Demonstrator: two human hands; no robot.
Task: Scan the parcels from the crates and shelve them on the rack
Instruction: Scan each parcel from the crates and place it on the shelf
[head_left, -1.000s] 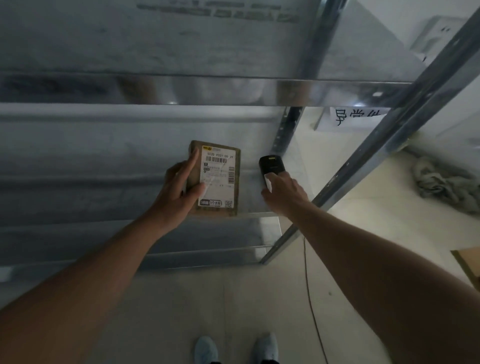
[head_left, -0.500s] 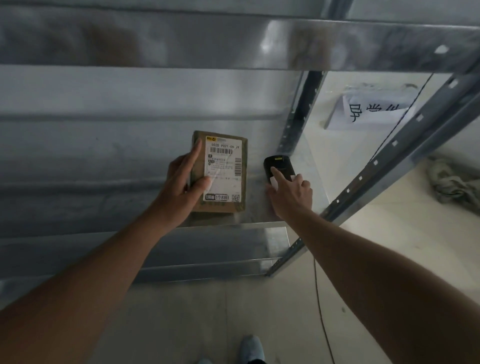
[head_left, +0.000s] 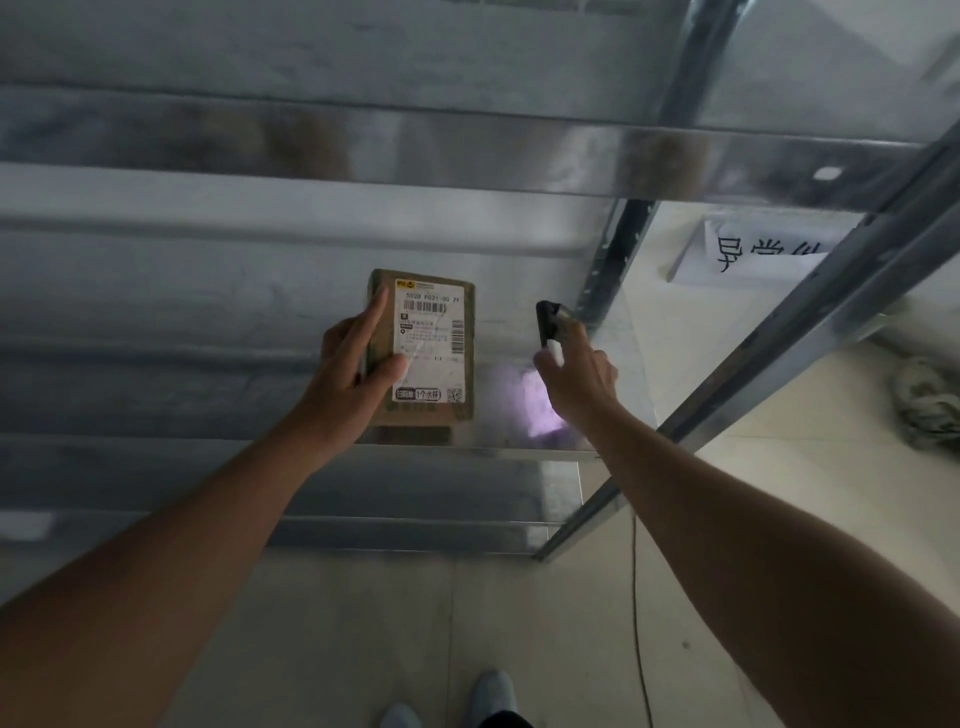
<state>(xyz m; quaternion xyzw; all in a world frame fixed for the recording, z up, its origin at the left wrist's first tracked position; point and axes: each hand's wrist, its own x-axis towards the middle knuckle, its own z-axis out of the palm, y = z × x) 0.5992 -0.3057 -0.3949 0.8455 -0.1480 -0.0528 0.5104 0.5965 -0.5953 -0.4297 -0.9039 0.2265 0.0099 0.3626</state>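
A small brown cardboard parcel (head_left: 436, 405) with a white barcode label faces up over the metal rack shelf (head_left: 208, 395). My left hand (head_left: 353, 374) grips its left side, thumb on the label and index finger along the edge. To its right my right hand (head_left: 576, 379) holds a black handheld scanner (head_left: 549, 319), tilted on edge. A pale violet patch of light (head_left: 540, 405) falls on the shelf between the parcel and my right hand. I cannot tell whether the parcel rests on the shelf or hovers just above it.
The steel rack has a shelf above (head_left: 467, 150) and slanted uprights (head_left: 810, 332) at the right. A white paper sign (head_left: 753, 254) and a crumpled cloth (head_left: 930, 410) lie on the pale floor to the right. A thin cable (head_left: 636, 597) hangs under my right arm. My shoes (head_left: 488, 696) show below.
My right hand has lifted and turned the scanner on edge, and a violet light patch has appeared on the shelf. The parcel stays in my left hand at much the same spot.
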